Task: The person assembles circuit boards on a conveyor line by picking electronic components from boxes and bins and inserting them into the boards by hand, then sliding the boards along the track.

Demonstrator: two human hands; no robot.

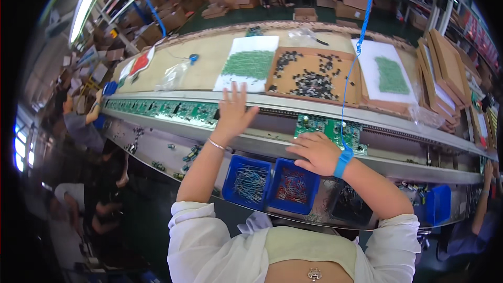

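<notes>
My left hand reaches forward over the conveyor with fingers spread, holding nothing, just in front of a white sheet covered with small green parts. My right hand rests palm down at the near edge of a green circuit board on the conveyor, fingers loosely apart; whether anything lies under it is hidden. A blue wrist strap with a coiled blue cord is on that wrist. Two blue bins, one with pale wire parts and one with red parts, stand just below my hands.
A brown tray of small dark components lies beyond the conveyor, and another white sheet with green parts lies to its right. More green boards line the conveyor at left. Other people sit at left and right. Stacked brown trays stand at right.
</notes>
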